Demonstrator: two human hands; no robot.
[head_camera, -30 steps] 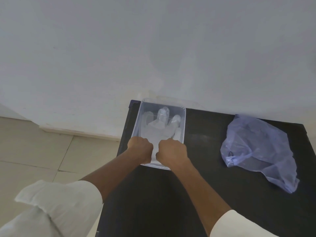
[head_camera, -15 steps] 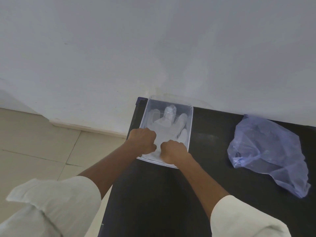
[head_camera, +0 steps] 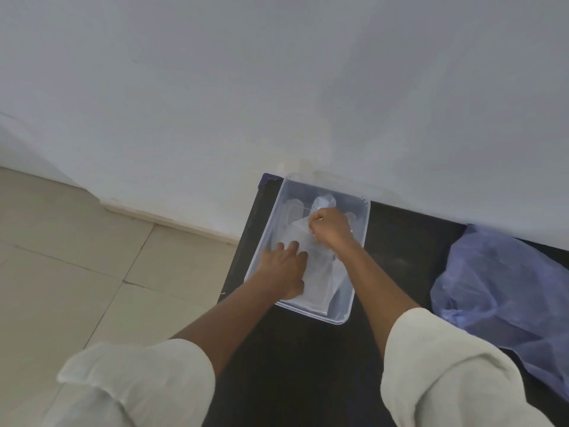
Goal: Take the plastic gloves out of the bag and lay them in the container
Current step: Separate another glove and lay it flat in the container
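Note:
A clear plastic container (head_camera: 360, 238) sits on the black table at its far left corner. Thin clear plastic gloves (head_camera: 320, 278) lie flat inside it, fingers pointing to the wall. My left hand (head_camera: 284, 268) rests flat on the glove's cuff part, fingers spread. My right hand (head_camera: 331, 229) is further in, over the glove's palm, fingers curled and pinching the plastic near the glove fingers. A crumpled bluish plastic bag (head_camera: 505, 291) lies on the table to the right, apart from both hands.
The black table (head_camera: 308, 365) stands against a white wall (head_camera: 277, 87). Its left edge drops to a beige tiled floor (head_camera: 77, 272). My white rolled sleeves fill the lower frame.
Both fists left the container's near rim. The left hand opened flat on the glove. The right hand reached further in toward the glove's fingers.

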